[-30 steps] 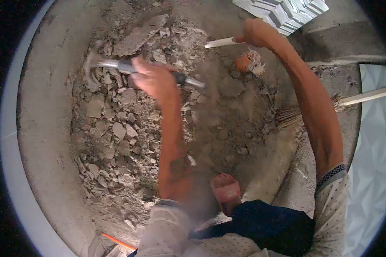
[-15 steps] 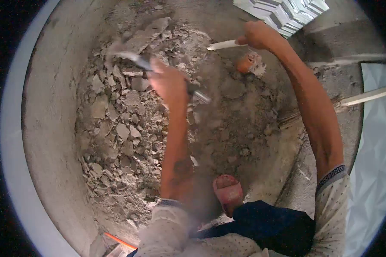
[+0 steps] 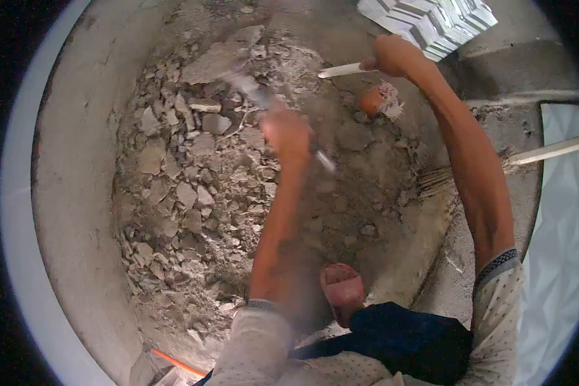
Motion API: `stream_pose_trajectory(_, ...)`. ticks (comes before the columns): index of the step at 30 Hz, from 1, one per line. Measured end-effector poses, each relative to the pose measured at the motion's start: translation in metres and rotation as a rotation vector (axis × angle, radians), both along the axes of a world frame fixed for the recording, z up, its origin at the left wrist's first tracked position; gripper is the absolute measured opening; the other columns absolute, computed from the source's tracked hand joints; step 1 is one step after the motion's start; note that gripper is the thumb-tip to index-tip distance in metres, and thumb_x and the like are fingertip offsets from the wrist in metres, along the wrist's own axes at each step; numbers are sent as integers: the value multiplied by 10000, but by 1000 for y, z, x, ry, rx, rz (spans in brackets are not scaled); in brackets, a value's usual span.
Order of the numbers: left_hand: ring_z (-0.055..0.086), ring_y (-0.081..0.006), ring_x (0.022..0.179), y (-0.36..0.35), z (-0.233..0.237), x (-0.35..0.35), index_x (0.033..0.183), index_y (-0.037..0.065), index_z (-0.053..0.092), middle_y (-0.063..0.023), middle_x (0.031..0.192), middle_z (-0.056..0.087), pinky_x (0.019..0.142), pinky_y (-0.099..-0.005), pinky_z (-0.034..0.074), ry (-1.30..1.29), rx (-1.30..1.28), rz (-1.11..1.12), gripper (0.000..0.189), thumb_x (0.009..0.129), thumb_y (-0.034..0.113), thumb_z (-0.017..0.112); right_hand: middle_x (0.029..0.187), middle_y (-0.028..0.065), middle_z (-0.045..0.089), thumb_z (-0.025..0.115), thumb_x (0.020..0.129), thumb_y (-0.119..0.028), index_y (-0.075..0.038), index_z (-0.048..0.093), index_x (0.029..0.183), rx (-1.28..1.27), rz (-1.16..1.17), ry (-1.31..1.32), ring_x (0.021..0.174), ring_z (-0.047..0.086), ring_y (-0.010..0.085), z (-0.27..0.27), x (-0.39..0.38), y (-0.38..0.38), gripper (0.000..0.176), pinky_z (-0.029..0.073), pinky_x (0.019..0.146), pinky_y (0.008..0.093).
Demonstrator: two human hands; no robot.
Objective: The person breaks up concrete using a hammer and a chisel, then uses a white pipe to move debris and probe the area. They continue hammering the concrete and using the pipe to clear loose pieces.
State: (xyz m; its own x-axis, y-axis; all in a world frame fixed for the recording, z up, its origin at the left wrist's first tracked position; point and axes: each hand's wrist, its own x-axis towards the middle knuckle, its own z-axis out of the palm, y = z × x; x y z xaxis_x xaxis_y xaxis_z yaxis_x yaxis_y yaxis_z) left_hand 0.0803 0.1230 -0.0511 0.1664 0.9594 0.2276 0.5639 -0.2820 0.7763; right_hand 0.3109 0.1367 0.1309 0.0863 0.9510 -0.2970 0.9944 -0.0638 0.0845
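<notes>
My left hand (image 3: 288,134) is closed around the handle of a hammer (image 3: 325,161), whose head is smeared by motion above the rubble. Bits of metal handle stick out past the heel of my fist. Farther up and right, my right hand (image 3: 395,55) grips a pale, narrow chisel (image 3: 342,70) lying almost level. Its flat end points left, close over the edge of the broken rubble (image 3: 202,174). Below the chisel, an orange pipe stub (image 3: 370,101) juts from the floor with crumbled pale material at its mouth.
A straw broom (image 3: 553,149) with a wooden handle lies at the right, partly behind my right forearm. White zigzag-patterned panels (image 3: 431,22) stand at the top. A curved wall (image 3: 77,167) bounds the left side. My foot in a pink slipper (image 3: 343,286) is below.
My left hand and the hammer have swung to the right, toward the chisel. My right hand and the chisel have shifted only slightly in view.
</notes>
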Motion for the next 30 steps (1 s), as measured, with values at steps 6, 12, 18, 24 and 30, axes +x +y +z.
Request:
stream_pose_trajectory(6,461,-189,367,-13,70,-15,680,58,467,-24,503,434,356,-359,406,-580,-888,120,324,913,283,474,788,233,637,692,753,-444,55,633,806,42,-64,-94,772,631,386,-4,-10,-2,505,499,677,454)
stream_pose_trajectory(12,610,-329,705,-26,43,2,1000,-17,525,-228,735,561,656,-458,473,153,-315,-84,348,894,304,440,805,233,639,687,758,-445,54,630,809,29,-98,-105,788,631,389,12,-23,-4,505,500,680,456)
stream_pose_trajectory(18,574,-409,916,-30,49,-51,1110,59,555,-250,976,555,798,-467,460,236,-511,-296,342,878,282,438,701,234,600,648,766,-516,42,629,731,21,14,-66,652,598,371,27,28,-22,559,466,601,441)
stream_pose_trajectory(24,513,-361,783,-51,-27,-69,984,15,527,-199,835,536,714,-436,415,52,-582,-62,432,898,422,413,750,235,620,603,806,-498,37,627,870,0,-372,6,650,618,362,40,67,-45,539,497,635,471)
stream_pose_trajectory(30,427,-144,389,-76,8,-64,731,84,459,-19,512,441,397,-314,388,-305,-876,-32,338,914,367,475,699,238,597,532,867,-470,-18,658,810,-21,-224,223,629,590,402,-39,31,-66,473,467,605,496)
